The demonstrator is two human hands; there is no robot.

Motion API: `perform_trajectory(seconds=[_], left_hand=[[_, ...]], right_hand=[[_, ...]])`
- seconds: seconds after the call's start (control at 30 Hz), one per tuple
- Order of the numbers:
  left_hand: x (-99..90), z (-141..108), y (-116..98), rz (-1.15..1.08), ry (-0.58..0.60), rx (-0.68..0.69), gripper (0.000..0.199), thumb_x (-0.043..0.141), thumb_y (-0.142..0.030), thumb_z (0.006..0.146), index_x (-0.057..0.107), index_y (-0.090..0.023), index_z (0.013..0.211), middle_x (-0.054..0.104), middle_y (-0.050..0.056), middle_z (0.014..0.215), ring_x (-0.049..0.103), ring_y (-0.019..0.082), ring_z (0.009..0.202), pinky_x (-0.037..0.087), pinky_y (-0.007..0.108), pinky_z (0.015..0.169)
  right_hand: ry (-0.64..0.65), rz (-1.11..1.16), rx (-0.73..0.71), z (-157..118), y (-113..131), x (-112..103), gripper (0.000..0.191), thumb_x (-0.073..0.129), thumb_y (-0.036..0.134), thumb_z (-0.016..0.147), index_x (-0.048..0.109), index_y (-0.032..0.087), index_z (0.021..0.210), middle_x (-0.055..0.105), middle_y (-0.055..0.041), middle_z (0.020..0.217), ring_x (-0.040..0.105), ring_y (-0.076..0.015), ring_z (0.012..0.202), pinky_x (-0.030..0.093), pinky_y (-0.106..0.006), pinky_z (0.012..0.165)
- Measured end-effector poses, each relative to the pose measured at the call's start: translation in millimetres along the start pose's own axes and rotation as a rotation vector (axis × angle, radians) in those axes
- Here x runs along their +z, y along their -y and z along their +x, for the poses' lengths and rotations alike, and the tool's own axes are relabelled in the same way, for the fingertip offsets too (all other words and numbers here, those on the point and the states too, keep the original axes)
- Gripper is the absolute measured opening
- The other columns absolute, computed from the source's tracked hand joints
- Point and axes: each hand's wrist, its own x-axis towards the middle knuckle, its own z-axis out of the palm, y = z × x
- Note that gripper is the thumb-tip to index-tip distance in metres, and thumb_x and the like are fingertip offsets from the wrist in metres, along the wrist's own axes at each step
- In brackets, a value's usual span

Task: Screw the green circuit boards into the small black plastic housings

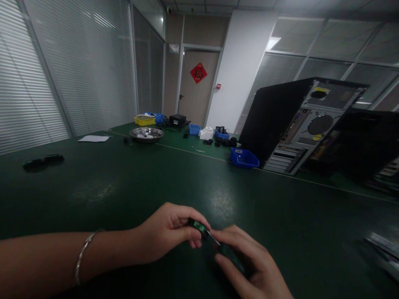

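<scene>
My left hand (170, 232) pinches a small dark part with a green circuit board (198, 226) between thumb and fingers, above the green table (149, 178). To its right, my right hand (249, 261) is closed around a screwdriver (213, 238) with a dark handle and a thin metal shaft. The shaft points up and left to the right end of the small part; whether the tip touches it cannot be made out. Fingers hide much of the part, and the handle is partly covered by my right hand.
A computer tower (296, 124) stands at the right behind a blue bin (244, 158). Farther back are a metal bowl (146, 134), a yellow tray (145, 121) and a white device (206, 133). Dark pieces (43, 162) and white paper (94, 138) lie at the left.
</scene>
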Motion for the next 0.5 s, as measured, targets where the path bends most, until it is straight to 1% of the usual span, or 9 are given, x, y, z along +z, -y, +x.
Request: perform_trajectory(seconds=[0.13, 0.23, 0.4, 0.43, 0.5], left_hand=[[1.2, -0.2, -0.9, -0.051, 0.011, -0.003, 0.019, 0.064, -0.014, 0.082, 0.069, -0.012, 0.100, 0.070, 0.004, 0.081, 0.063, 0.013, 0.071, 0.052, 0.027, 0.071], [1.7, -0.3, -0.2, -0.037, 0.004, -0.017, 0.019, 0.063, -0.014, 0.082, 0.069, -0.012, 0.100, 0.069, 0.005, 0.082, 0.063, 0.013, 0.072, 0.051, 0.028, 0.072], [-0.2, 1.9, 3.2, 0.043, -0.074, 0.091, 0.024, 0.067, -0.013, 0.079, 0.069, -0.014, 0.103, 0.066, 0.006, 0.097, 0.063, 0.017, 0.088, 0.049, 0.029, 0.080], [-0.2, 2.3, 3.4, 0.044, -0.089, 0.088, 0.025, 0.067, -0.013, 0.079, 0.068, -0.014, 0.104, 0.066, 0.006, 0.099, 0.063, 0.016, 0.088, 0.049, 0.029, 0.081], [0.6, 2.7, 2.8, 0.029, -0.090, 0.038, 0.027, 0.064, -0.013, 0.082, 0.066, -0.013, 0.109, 0.068, 0.007, 0.099, 0.064, 0.016, 0.086, 0.050, 0.030, 0.081]], right_hand=[[-0.001, 0.014, -0.009, -0.6, -1.2, -0.4, 0.042, 0.058, 0.006, 0.085, 0.062, 0.033, 0.117, 0.068, -0.0027, 0.098, 0.067, -0.0160, 0.088, 0.054, -0.024, 0.077], [-0.007, 0.006, -0.004, -1.3, -2.2, -0.3, 0.039, 0.059, 0.007, 0.085, 0.063, 0.031, 0.116, 0.068, -0.0034, 0.098, 0.067, -0.0163, 0.088, 0.055, -0.024, 0.078], [-0.067, -0.029, -0.015, -3.0, -1.8, 0.0, 0.039, 0.059, 0.009, 0.086, 0.062, 0.033, 0.117, 0.069, -0.0013, 0.098, 0.068, -0.0157, 0.092, 0.055, -0.022, 0.079], [-0.078, -0.034, -0.024, -3.4, -1.3, -0.2, 0.041, 0.059, 0.009, 0.086, 0.060, 0.034, 0.118, 0.069, -0.0008, 0.099, 0.068, -0.0156, 0.093, 0.055, -0.020, 0.079], [-0.072, -0.042, -0.046, -4.2, -0.5, -0.3, 0.042, 0.059, 0.009, 0.086, 0.059, 0.034, 0.119, 0.071, -0.0005, 0.104, 0.068, -0.0156, 0.096, 0.054, -0.020, 0.082]])
